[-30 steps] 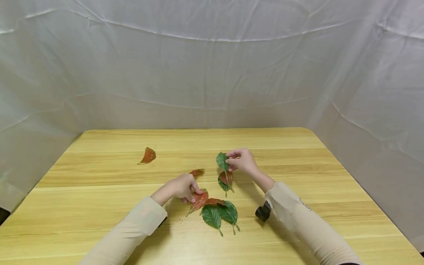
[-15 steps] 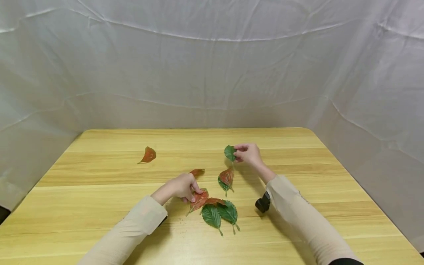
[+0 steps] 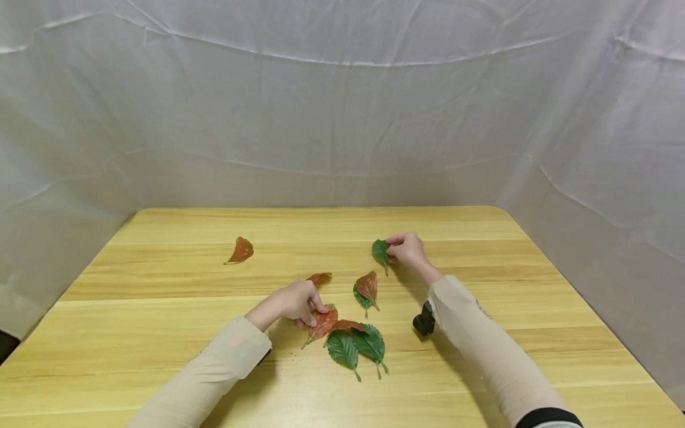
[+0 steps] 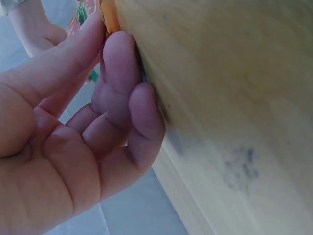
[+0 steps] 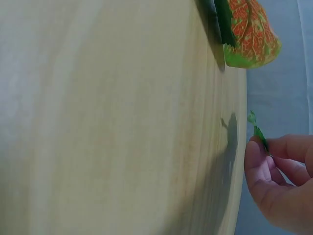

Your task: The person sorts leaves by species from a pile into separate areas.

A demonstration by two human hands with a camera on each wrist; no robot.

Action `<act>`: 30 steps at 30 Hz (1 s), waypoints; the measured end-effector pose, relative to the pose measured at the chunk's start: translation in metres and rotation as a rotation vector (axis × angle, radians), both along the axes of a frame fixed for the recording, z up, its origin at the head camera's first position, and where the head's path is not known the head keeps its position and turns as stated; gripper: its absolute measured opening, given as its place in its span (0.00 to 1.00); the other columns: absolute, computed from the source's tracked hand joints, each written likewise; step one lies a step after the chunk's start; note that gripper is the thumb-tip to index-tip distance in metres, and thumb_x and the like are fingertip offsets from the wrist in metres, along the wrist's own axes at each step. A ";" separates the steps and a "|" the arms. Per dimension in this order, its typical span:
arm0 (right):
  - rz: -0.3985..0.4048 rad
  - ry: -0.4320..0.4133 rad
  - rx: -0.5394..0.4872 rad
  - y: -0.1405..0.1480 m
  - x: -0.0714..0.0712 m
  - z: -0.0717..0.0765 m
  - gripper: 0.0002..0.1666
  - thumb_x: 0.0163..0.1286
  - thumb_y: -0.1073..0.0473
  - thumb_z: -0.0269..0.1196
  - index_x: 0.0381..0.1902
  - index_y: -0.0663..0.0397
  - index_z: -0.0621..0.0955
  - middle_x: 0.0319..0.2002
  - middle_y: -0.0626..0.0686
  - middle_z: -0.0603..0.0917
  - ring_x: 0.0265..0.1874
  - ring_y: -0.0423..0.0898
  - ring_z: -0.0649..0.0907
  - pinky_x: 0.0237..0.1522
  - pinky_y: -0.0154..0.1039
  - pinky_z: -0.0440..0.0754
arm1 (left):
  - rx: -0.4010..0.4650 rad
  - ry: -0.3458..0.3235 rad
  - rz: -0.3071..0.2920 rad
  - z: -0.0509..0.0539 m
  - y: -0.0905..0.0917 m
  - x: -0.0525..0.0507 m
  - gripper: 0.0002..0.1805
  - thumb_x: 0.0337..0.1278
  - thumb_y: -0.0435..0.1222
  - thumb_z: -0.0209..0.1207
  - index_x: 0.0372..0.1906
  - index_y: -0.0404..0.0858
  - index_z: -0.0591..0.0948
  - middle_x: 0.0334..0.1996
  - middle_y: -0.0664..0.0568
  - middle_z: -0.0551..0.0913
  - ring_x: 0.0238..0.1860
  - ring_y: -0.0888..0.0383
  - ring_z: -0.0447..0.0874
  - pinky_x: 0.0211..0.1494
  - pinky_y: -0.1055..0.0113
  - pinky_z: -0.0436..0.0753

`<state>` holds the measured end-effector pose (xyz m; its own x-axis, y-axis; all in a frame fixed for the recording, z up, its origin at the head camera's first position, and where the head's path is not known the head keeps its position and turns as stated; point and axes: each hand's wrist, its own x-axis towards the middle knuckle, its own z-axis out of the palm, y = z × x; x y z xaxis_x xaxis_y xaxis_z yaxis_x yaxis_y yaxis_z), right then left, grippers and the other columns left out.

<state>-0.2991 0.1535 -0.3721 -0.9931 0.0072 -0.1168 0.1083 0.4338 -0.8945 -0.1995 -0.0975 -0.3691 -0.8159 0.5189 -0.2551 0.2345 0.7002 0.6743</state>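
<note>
The right hand [image 3: 409, 249] has drawn its pinched green leaf [image 3: 379, 251] clear, separating it (left hand [image 3: 296, 301] pinching a red leaf [image 3: 324, 323]).

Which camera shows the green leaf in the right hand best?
The head view: there the green leaf faces the camera, pinched by the right hand. The right wrist view shows it nearly edge-on; the left wrist view shows green bits I cannot identify.

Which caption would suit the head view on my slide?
At a table, the left hand pinches a red leaf and the right hand a green leaf.
</note>
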 end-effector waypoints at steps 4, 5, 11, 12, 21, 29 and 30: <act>0.001 -0.011 0.012 0.001 -0.003 -0.002 0.15 0.60 0.76 0.54 0.46 0.74 0.76 0.45 0.68 0.76 0.28 0.49 0.81 0.29 0.34 0.80 | -0.003 -0.001 0.003 0.001 0.000 0.000 0.14 0.37 0.21 0.65 0.35 0.32 0.84 0.24 0.49 0.82 0.07 0.63 0.67 0.16 0.69 0.76; 0.001 -0.013 0.014 0.002 -0.004 -0.002 0.15 0.60 0.76 0.54 0.46 0.74 0.75 0.45 0.68 0.76 0.28 0.49 0.81 0.30 0.34 0.80 | -0.004 0.000 0.004 0.002 0.001 0.000 0.14 0.37 0.21 0.65 0.35 0.32 0.84 0.24 0.49 0.82 0.07 0.63 0.67 0.17 0.69 0.76; -0.002 -0.027 0.015 0.004 -0.006 -0.006 0.17 0.59 0.77 0.54 0.48 0.75 0.74 0.47 0.70 0.75 0.33 0.53 0.81 0.31 0.35 0.80 | -0.012 0.000 0.022 0.004 0.003 0.002 0.13 0.37 0.21 0.65 0.34 0.33 0.84 0.32 0.47 0.83 0.10 0.59 0.72 0.18 0.69 0.77; -0.002 -0.029 0.013 0.004 -0.006 -0.006 0.17 0.59 0.77 0.54 0.48 0.75 0.74 0.47 0.70 0.75 0.34 0.54 0.81 0.31 0.35 0.80 | -0.015 0.000 0.026 0.004 0.004 0.002 0.13 0.37 0.21 0.65 0.34 0.33 0.84 0.33 0.46 0.83 0.10 0.59 0.73 0.18 0.68 0.77; 0.018 -0.065 0.026 0.006 -0.006 -0.010 0.20 0.60 0.75 0.55 0.51 0.73 0.72 0.48 0.68 0.74 0.36 0.54 0.81 0.32 0.35 0.80 | -0.030 -0.005 0.047 0.005 0.005 0.004 0.13 0.36 0.21 0.65 0.34 0.34 0.84 0.35 0.46 0.83 0.11 0.58 0.74 0.18 0.68 0.77; 0.011 -0.046 0.030 0.007 -0.005 -0.012 0.18 0.60 0.74 0.55 0.49 0.72 0.74 0.45 0.67 0.76 0.31 0.50 0.81 0.32 0.36 0.80 | -0.024 -0.007 0.050 0.005 0.004 0.003 0.13 0.36 0.20 0.65 0.34 0.33 0.84 0.33 0.47 0.83 0.10 0.60 0.72 0.18 0.69 0.77; 0.010 -0.036 0.032 0.007 -0.005 -0.012 0.17 0.60 0.74 0.55 0.49 0.73 0.74 0.45 0.68 0.76 0.30 0.50 0.81 0.32 0.36 0.80 | -0.022 -0.008 0.050 0.004 0.004 0.003 0.13 0.36 0.20 0.64 0.34 0.33 0.84 0.34 0.46 0.83 0.10 0.60 0.72 0.18 0.69 0.77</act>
<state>-0.3038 0.1604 -0.3844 -0.9883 0.0015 -0.1523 0.1356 0.4638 -0.8755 -0.1963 -0.0939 -0.3647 -0.8386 0.4715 -0.2727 0.1934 0.7258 0.6601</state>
